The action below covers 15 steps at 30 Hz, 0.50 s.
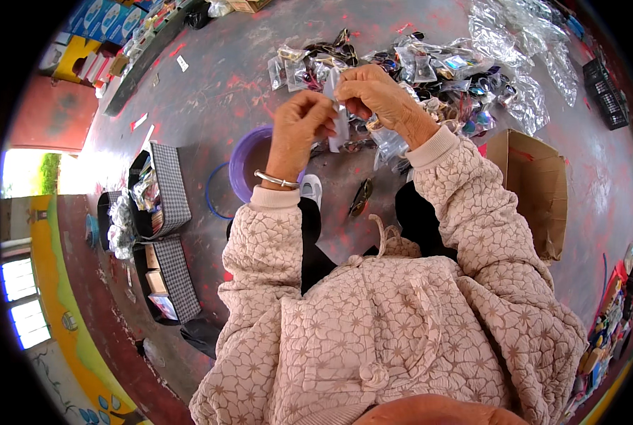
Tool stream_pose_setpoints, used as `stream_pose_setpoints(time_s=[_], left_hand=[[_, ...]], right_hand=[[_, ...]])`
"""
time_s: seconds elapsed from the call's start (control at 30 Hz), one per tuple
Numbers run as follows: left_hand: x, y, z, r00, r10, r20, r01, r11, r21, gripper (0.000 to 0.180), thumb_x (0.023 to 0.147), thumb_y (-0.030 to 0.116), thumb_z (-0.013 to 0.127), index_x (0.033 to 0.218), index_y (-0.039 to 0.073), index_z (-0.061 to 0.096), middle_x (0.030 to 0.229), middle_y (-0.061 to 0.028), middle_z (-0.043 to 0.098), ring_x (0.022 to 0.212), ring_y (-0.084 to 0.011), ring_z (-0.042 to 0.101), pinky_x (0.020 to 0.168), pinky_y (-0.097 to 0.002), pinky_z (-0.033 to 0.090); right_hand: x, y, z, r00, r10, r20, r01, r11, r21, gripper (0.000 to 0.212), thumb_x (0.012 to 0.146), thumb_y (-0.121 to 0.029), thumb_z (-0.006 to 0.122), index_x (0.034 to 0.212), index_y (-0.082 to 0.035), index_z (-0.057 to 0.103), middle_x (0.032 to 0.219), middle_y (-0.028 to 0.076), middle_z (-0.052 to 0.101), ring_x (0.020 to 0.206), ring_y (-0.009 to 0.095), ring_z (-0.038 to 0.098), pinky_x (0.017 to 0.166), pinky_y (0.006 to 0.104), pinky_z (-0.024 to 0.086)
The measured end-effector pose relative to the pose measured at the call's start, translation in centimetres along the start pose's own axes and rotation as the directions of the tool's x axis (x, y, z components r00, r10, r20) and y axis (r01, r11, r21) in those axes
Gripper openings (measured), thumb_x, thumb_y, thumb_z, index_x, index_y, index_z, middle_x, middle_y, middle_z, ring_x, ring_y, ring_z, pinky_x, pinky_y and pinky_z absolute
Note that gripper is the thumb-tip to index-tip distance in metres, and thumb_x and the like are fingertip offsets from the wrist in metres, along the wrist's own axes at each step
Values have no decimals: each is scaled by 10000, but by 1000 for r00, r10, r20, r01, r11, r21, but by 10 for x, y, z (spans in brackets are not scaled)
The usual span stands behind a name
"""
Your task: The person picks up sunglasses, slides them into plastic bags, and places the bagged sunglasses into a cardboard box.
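In front of me, both hands are raised around a narrow whitish plastic bag [338, 131], seen nearly edge-on. My right hand [384, 99] pinches its upper part. The fingers of my left hand [299, 131] are curled and pressed together at the bag's left edge. What is inside the bag, if anything, I cannot make out. Just beyond lies a heap of sunglasses [472, 88], many in clear plastic sleeves. One dark pair of sunglasses [360, 197] lies apart on the floor between my feet. Below my left hand stands a purple basin [242, 166], partly hidden by my wrist.
An open cardboard box [546, 191] stands to the right. Checked storage bins [171, 184] with packets stand at the left. Crumpled clear plastic [522, 32] lies at the far right, near a black crate [605, 93]. A blue hoop [212, 195] rests beside the basin.
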<state>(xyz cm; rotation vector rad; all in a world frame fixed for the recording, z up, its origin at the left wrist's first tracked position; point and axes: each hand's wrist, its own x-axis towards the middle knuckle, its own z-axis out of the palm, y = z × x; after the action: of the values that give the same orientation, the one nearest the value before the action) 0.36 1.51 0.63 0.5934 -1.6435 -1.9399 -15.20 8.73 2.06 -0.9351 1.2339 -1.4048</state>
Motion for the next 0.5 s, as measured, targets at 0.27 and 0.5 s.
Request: stream_pose_setpoints(time_s=[0.27, 0.5], left_hand=[[-5, 9, 3, 962, -152, 226, 184, 974, -129, 281, 915, 299, 465, 899, 23, 516, 701, -64, 562, 532, -98, 521, 465, -211, 430], [-6, 8, 3, 971, -105, 216, 138, 980, -143, 309, 928, 308, 432, 925, 11, 518, 709, -68, 558, 525, -100, 512, 463, -212, 423]], right_hand=[[2, 6, 5, 993, 40, 111, -61, 979, 195, 214, 837, -190, 584, 688, -37, 588, 547, -8, 508, 392, 50, 416, 357, 174, 310], [0, 4, 5, 989, -34, 143, 11, 987, 158, 204, 848, -188, 561, 705, -42, 577, 587, -18, 485, 450, 50, 422, 396, 178, 318]])
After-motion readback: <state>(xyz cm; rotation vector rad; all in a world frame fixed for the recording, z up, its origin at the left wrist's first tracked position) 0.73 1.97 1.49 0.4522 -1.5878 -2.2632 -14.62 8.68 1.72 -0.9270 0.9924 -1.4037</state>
